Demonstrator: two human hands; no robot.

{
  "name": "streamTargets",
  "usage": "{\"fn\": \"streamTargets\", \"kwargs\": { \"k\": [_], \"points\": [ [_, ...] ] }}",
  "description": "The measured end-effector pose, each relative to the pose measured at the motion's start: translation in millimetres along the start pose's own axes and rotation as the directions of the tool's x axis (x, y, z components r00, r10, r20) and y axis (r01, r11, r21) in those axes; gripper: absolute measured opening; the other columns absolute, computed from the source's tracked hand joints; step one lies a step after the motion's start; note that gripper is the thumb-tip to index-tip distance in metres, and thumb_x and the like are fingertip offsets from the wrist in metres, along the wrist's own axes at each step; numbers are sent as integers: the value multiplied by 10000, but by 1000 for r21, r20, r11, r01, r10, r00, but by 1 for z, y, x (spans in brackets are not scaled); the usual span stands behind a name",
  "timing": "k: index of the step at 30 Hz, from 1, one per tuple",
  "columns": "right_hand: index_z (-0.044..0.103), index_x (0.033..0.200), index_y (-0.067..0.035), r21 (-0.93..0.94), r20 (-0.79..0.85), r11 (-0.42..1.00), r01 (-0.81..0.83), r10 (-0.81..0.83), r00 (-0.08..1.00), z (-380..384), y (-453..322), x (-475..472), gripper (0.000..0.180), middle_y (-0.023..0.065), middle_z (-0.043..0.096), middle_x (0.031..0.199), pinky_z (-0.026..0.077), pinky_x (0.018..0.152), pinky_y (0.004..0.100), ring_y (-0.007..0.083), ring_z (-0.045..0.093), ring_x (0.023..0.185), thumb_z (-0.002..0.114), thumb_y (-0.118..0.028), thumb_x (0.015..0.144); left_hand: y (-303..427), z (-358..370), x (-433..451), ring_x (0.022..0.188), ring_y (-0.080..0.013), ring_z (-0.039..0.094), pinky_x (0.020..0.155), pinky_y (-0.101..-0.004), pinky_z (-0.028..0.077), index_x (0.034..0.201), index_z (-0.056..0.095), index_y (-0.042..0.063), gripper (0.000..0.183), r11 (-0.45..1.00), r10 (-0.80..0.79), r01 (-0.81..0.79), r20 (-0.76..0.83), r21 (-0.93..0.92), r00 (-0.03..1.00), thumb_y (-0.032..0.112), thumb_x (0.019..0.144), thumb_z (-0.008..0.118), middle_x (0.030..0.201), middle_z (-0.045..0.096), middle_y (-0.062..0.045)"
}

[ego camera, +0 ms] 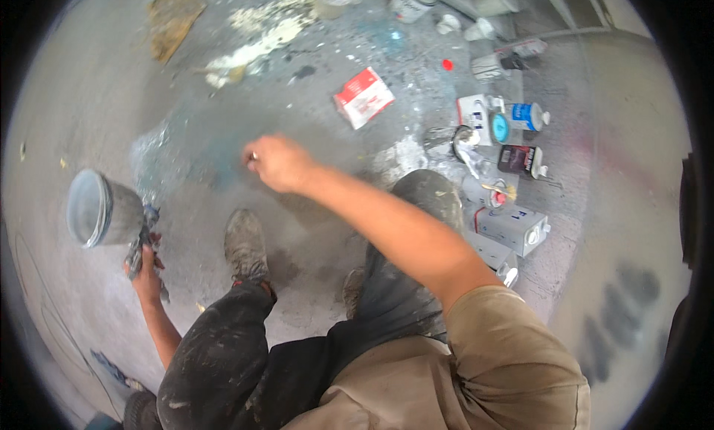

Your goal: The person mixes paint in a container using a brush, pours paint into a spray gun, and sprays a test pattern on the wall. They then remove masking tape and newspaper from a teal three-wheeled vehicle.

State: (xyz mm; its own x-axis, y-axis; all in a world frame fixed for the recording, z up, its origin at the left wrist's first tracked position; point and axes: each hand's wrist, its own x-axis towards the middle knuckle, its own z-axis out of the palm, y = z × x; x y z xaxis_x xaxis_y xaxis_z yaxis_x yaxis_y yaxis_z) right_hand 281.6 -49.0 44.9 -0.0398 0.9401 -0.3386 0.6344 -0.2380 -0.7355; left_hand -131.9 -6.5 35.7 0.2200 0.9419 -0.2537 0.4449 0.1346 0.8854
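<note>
On the left, my left hand (146, 271) grips a paint-stained spray gun (144, 229) by its handle. A large translucent plastic cup (124, 213), clouded grey, is attached to the gun and tilts away from me. My right hand (279, 161) hangs over the concrete floor in front of me, its fingers curled and blurred by motion. A small pale spot shows at those fingers; whether it is a ring or something held I cannot make out. Beyond that hand, a red and white packet (365, 98) lies flat on the floor.
To my right stand metal cans (510, 227), a dark can (521, 161), a blue-labelled can (526, 116), an open cup of turquoise paint (500, 127) and a brush (506, 192). A paint bucket (411, 5) stands farther off. A thin hose or cable (61, 327) lies at lower left.
</note>
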Motion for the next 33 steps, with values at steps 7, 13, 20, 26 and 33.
{"fn": "streamTargets", "kwargs": {
  "k": [7,13,20,26,33],
  "points": [
    [765,1125,-137,-362,-363,871,-332,197,911,-236,84,-39,250,115,762,1042,545,898,379,285,707,967,725,-259,910,4,3,5,591,-80,528,509,-251,422,1155,709,-14,347,1000,-29,29,-20,5,999,297,1016,641,1033,746,-97],
    [767,1000,-67,77,-665,847,-526,437,605,-371,270,-211,236,93,753,835,544,721,354,180,714,771,725,-263,877,8,-2,0,574,-85,523,483,-255,425,1106,707,-33,369,999,-36,36,8,31,999,320,1005,672,1032,747,-110],
    [754,1081,-55,-157,-689,636,-755,477,545,-334,400,-307,304,154,755,894,568,722,364,250,735,740,747,-274,870,2,-13,3,588,-73,505,494,-259,419,1123,692,-7,346,992,-64,64,-3,107,998,321,1036,624,980,730,-85],
    [707,1201,-85,81,-718,511,-856,626,306,-305,328,-300,442,235,712,1157,507,979,468,387,657,1132,698,-389,880,25,-17,7,602,-73,509,502,-251,418,1152,669,1,350,987,-56,55,5,150,998,328,1043,608,1015,726,-90],
    [648,1057,-51,-333,-688,563,-756,403,603,-244,236,-441,243,210,679,1056,501,859,526,426,638,1005,513,-237,978,25,4,21,614,-71,512,506,-245,412,1150,674,4,359,991,-36,24,91,131,995,338,1053,586,1062,722,-93]
  ]
}}
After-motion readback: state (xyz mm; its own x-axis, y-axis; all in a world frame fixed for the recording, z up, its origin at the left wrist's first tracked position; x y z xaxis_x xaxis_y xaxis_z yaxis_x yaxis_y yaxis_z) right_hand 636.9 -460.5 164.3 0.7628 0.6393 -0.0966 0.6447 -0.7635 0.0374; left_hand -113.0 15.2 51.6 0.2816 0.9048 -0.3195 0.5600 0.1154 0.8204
